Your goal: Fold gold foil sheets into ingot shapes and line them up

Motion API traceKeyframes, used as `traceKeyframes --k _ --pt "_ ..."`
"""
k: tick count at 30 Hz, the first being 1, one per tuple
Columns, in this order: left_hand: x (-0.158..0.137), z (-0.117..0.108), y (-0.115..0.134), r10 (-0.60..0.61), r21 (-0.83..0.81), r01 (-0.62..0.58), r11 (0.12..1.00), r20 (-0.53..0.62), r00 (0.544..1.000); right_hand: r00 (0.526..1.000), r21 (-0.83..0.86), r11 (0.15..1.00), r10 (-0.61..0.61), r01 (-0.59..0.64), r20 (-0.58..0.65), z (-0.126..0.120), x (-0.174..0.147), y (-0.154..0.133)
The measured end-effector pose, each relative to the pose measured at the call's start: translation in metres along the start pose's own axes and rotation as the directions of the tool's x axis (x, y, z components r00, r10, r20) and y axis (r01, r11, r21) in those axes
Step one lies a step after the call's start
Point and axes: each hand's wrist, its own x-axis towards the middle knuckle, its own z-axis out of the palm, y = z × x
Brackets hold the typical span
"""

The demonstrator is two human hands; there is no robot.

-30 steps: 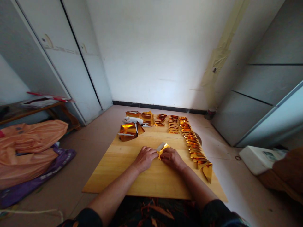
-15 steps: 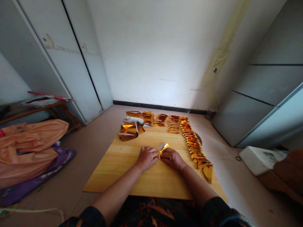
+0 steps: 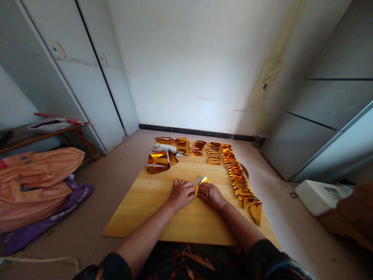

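Head view: the left hand (image 3: 181,194) pinches the gold foil paper (image 3: 207,180) in its fingertips; the right hand (image 3: 212,196) curls over it (grip hidden, cannot tell) on the wooden tabletop (image 3: 136,212). Seemingly mid-fold, it next calls for firm creasing; folded foil pieces (image 3: 238,180) lie rightward.

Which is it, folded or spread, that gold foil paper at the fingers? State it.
Folded, at least partly: the gold foil paper shows pale and gold faces together; the right hand hides part.

Small folded gold foil-paper sheet (image 3: 206,180): glossy, one pale matt area. Long row of folded gold foil-paper pieces (image 3: 237,179): shiny, creased. Rectangular yellow-brown wood tabletop (image 3: 140,208): smooth, low sheen.
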Motion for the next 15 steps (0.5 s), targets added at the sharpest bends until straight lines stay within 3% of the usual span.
traceKeyframes --k 5,15 --pt "0.001 -0.0012 0.0013 -0.008 -0.007 0.008 1.0 -0.008 1.0 0.995 0.114 0.989 -0.095 0.092 0.018 -0.007 -0.0031 0.0013" --pt "0.0009 -0.0027 0.0046 -0.037 -0.008 0.037 0.999 0.01 0.999 0.998 0.081 0.995 0.06 -0.058 -0.02 -0.0019 0.0015 -0.0043"
